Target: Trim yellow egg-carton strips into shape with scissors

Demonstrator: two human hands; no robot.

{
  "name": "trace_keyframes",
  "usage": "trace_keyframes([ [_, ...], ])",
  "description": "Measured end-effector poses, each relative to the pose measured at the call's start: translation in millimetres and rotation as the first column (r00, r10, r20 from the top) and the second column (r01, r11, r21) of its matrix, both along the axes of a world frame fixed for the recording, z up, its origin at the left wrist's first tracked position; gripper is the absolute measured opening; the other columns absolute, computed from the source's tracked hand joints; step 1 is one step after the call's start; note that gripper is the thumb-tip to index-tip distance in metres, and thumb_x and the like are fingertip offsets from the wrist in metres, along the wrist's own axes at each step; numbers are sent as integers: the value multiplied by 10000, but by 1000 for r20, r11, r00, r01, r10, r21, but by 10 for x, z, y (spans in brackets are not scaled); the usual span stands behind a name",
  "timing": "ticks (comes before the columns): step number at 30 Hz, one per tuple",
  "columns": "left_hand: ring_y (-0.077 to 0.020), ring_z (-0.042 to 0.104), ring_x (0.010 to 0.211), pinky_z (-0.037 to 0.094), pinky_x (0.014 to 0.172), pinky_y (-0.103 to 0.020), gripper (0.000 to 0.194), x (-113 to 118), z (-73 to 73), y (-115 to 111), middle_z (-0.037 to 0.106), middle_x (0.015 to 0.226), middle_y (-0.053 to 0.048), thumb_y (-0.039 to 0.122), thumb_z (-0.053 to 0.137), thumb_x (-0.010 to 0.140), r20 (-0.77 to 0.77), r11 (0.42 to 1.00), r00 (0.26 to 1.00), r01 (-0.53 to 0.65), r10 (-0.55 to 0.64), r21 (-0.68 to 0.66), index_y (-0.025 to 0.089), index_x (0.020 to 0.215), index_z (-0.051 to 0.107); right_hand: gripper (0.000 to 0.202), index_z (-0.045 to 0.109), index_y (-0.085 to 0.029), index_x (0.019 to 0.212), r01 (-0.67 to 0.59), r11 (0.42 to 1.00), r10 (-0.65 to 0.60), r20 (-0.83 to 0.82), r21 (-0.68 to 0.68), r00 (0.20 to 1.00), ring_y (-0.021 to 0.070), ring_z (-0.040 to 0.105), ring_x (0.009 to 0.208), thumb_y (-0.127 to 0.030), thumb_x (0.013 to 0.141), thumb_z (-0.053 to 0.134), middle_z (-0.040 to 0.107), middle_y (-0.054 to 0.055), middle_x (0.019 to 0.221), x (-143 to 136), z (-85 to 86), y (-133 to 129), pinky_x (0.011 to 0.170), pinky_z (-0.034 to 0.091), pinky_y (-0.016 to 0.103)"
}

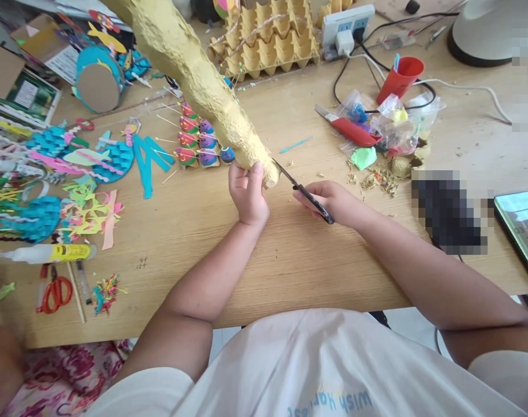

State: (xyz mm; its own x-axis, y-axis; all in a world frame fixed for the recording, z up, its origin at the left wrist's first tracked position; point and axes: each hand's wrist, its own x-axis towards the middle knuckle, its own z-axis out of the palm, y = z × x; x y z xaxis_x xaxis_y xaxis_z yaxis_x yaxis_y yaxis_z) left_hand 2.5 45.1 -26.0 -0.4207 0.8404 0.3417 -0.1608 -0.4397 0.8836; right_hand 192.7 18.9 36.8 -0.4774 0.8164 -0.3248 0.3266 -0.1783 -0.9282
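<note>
A long strip of yellowish egg carton (203,75) slants up from the middle of the table towards the upper left. Its lower end is gripped by my left hand (249,194), thumb and fingers closed on it. Black-handled scissors (313,202) are in my right hand (328,202), fingers wrapped round the handles. Their blades meet the right edge of the strip near its lower end; I cannot tell how far apart the blades are. Behind the strip stand painted egg-carton cups (188,139) with faces and pins, partly hidden by it.
Egg trays (268,40) and a power strip (348,29) lie at the back. A red cutter knife (354,132), a red cup (400,78) and scraps sit to the right, near a phone (522,231). Paper crafts, a glue bottle (50,253) and red scissors (57,292) cover the left.
</note>
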Motion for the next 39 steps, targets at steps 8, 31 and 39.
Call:
trace_keyframes([
  [8,-197,721,1163,537,1090,-355,447,-6,-8,-19,753,1189,-33,638,797,879,-15,999,1000,-9,9,34,296,1156,724,726,450,-225,608,-11,996,5,75,88,997,101,375,552,-885,809,674,470,-21,567,18,35,9,538,292,288],
  [31,-206,721,1115,560,991,-330,539,30,53,-14,764,1114,-42,720,817,801,48,999,999,23,-21,-48,290,1115,729,726,459,-235,655,121,957,-157,120,263,980,129,379,613,-921,868,557,430,-20,605,16,-53,46,585,270,313],
  [39,-248,766,1144,600,1011,-369,494,21,63,-38,794,1043,-49,721,777,840,92,922,933,358,-348,-145,260,1019,767,618,528,-241,852,225,883,-269,51,412,962,175,472,763,-855,913,557,516,-7,766,37,-135,135,716,366,325],
])
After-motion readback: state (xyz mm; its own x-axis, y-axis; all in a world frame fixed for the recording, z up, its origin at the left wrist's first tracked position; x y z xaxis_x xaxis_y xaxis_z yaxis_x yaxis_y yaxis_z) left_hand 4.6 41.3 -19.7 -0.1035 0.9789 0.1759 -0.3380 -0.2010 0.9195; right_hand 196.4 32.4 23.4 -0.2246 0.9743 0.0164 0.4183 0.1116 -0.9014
